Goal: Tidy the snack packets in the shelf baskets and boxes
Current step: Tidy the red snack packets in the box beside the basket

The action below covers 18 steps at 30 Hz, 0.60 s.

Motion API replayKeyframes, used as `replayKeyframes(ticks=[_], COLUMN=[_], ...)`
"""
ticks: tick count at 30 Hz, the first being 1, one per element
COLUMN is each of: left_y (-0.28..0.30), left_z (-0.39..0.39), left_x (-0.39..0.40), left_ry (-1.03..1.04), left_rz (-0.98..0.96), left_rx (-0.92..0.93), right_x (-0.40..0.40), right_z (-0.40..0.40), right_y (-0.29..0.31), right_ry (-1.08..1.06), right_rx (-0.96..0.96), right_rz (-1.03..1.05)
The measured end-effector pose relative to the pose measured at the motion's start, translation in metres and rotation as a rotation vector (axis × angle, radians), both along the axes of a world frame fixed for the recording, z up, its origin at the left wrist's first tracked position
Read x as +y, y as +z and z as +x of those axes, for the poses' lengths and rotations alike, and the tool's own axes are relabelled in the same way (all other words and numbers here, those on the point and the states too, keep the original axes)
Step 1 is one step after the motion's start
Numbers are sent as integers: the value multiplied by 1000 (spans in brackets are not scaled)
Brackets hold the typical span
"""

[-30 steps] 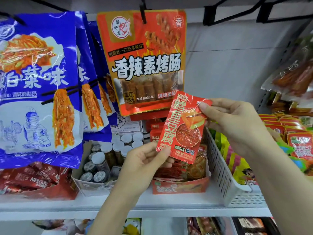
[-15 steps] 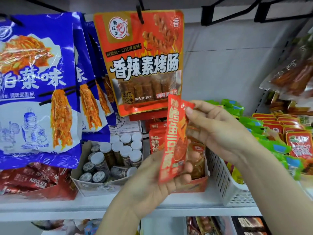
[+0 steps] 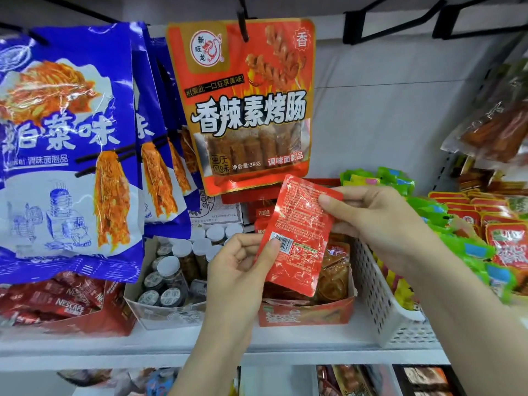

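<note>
Above the red display box [image 3: 305, 314] on the white shelf [image 3: 285, 342], both hands hold one small red snack packet [image 3: 300, 238], back side with barcode facing the camera, tilted slightly. Left hand [image 3: 240, 267] pinches its lower left edge, thumb on the barcode, other fingers curled behind. Right hand [image 3: 377, 221] pinches the upper right corner between thumb and forefinger. Red box below holds more packets. White perforated basket [image 3: 380, 298] just right of the box, filled with green packets [image 3: 428, 212]. Left of the red box, an open carton of small capped bottles [image 3: 171, 275], then a Nescafe sachet box [image 3: 65, 307]. Blue bags [image 3: 65, 144] and an orange sausage-snack bag [image 3: 245, 107] hang above.
</note>
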State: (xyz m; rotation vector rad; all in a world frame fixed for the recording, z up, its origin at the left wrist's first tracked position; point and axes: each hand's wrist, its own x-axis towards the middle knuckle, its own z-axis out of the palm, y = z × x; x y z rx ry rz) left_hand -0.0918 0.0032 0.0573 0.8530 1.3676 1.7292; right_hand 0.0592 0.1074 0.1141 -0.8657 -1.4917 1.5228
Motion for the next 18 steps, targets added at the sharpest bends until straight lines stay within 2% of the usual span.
replayKeyframes(ticks=[3, 7, 10, 13, 16, 18], left_y=[2, 10, 7, 7, 3, 1], left_z=[-2, 2, 5, 2, -3, -4], left_x=[-1, -5, -6, -4, 0, 0], left_ry=[-108, -458, -633, -509, -204, -91], left_rz=[0, 7, 48, 51, 16, 53], left_rx=[-86, -479, -511, -474, -193, -10], right_x=[0, -2, -4, -2, 4, 3], right_z=[2, 2, -1, 2, 7, 10], right_y=[2, 2, 3, 5, 8, 10], right_ry=[63, 282, 342, 219, 116, 135], right_rx=[70, 292, 337, 231, 169, 118], right_rz=[-40, -90, -88, -69, -147, -144])
